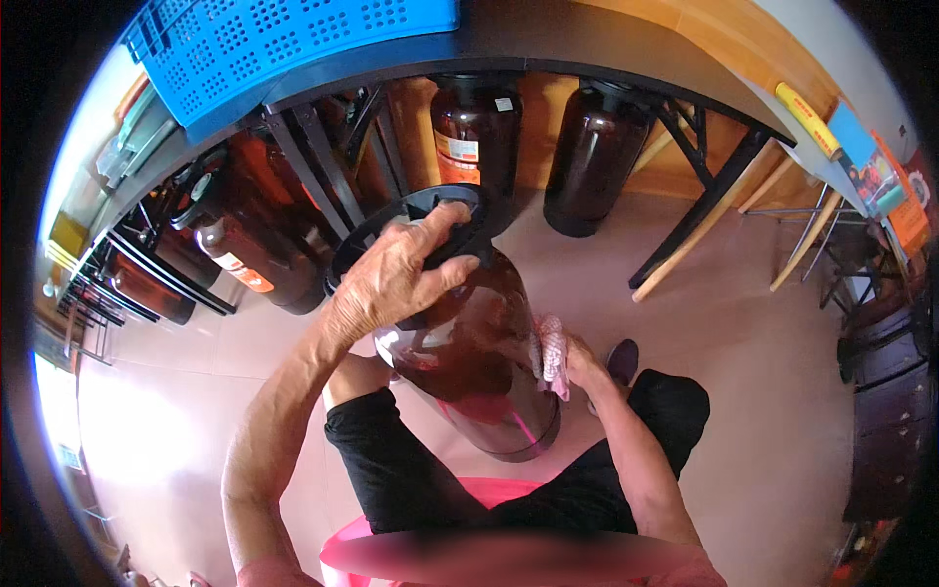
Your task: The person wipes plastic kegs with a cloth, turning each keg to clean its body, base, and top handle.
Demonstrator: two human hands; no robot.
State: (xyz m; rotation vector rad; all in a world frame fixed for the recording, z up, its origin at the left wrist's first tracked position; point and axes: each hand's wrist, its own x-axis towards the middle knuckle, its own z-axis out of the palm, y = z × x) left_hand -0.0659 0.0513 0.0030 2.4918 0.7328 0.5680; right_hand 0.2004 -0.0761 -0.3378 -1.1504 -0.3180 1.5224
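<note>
A large brown translucent plastic keg [469, 341] stands tilted on the floor between my knees. Its black top collar [367, 235] leans toward the upper left of the view. My left hand [400, 271] grips this collar from above, fingers over its rim and thumb on the near side. At the keg's right side, my right hand [579, 363] holds a pink textured cloth [553, 352] against the wall. The cloth and the keg hide most of that hand's fingers. Liquid inside cannot be made out.
Beyond the keg runs a black folding table [499, 48] carrying a blue perforated crate [293, 51]. Under it stand more brown kegs [601, 158], some labelled, such as one at left [257, 249]. A pink stool [484, 488] is beneath me. Angled table legs [686, 213] stand at right.
</note>
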